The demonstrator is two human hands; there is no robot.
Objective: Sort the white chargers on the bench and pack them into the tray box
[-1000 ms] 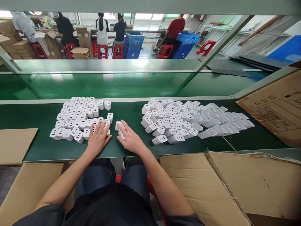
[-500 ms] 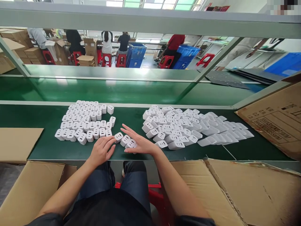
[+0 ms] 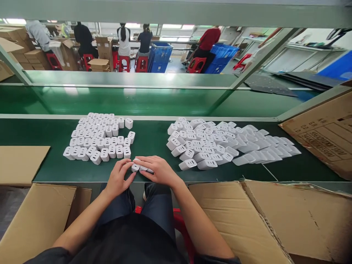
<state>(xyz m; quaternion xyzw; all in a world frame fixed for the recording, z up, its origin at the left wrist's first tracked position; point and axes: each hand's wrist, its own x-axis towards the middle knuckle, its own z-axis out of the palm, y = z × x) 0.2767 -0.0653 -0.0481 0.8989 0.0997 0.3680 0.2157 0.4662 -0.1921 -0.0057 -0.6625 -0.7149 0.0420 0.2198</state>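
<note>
Between my hands, close to the front edge of the green bench, is a small group of white USB chargers. My left hand curls its thumb and fingers about the left end of this group. From the other side, my right hand lies over the chargers with its fingers and thumb closed around them, hiding most of them. Rows of upright white chargers stand beyond my left hand, their slotted ends facing up. To the right of my right hand spreads a larger cluster of chargers, many leaning or lying down.
Open cardboard boxes flank my legs below the bench edge. A printed carton leans at the right, and a cardboard flap lies at the left. Metal rails cross ahead; several people sit beyond.
My right hand has moved left and closed over the small group of chargers, which now sits tighter against my left hand. The camera view has tilted slightly downward.
</note>
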